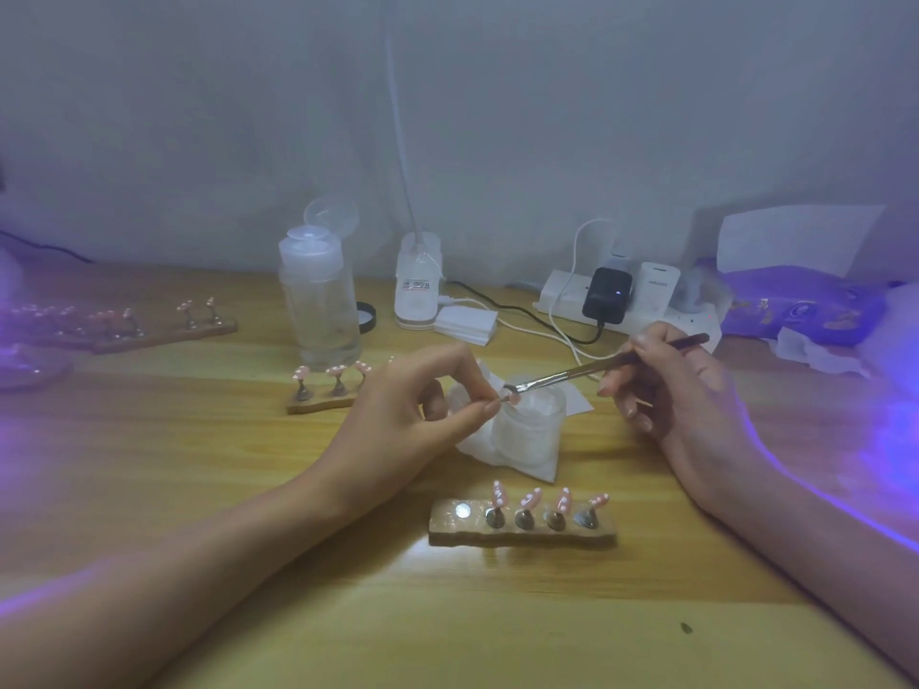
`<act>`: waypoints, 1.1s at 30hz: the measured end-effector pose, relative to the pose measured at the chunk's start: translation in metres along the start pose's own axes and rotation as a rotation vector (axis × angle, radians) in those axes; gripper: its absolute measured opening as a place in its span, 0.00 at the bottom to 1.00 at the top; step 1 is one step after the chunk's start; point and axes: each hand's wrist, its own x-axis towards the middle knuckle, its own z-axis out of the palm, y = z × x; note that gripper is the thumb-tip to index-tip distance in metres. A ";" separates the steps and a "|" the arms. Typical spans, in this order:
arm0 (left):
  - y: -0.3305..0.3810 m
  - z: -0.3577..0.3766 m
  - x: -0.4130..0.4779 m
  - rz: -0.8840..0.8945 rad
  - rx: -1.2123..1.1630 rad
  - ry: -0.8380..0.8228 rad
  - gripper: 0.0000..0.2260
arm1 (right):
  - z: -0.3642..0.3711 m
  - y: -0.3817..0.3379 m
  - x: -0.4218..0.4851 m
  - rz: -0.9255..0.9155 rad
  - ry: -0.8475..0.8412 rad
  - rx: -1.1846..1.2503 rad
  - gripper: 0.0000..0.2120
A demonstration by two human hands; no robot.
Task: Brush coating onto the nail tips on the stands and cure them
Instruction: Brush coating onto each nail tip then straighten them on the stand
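Your left hand (398, 415) pinches one pink nail tip (512, 399) between thumb and forefinger over the frosted jar (529, 430); your fingers hide most of the tip. The near stand (522, 532) on the tabletop (199, 440) carries four pink, white-dotted tips. Your right hand (686, 405) grips the brush (587, 371), with the bristles touching the pinched tip.

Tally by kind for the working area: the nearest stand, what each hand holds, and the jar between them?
Nail tips on the nearest stand: 4
Nail tip pinched in the left hand: 1
Brush in the right hand: 1
Jar: 1
Stand: 1
Total: 8
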 end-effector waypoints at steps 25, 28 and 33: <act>0.001 0.002 0.002 -0.003 -0.001 -0.020 0.06 | -0.003 0.003 0.002 -0.038 -0.013 -0.012 0.12; 0.001 0.002 0.002 -0.005 0.012 -0.017 0.06 | -0.004 0.002 0.003 -0.001 0.071 0.006 0.14; 0.000 0.003 0.001 -0.014 0.012 -0.016 0.06 | -0.003 0.003 0.002 -0.035 -0.013 -0.014 0.12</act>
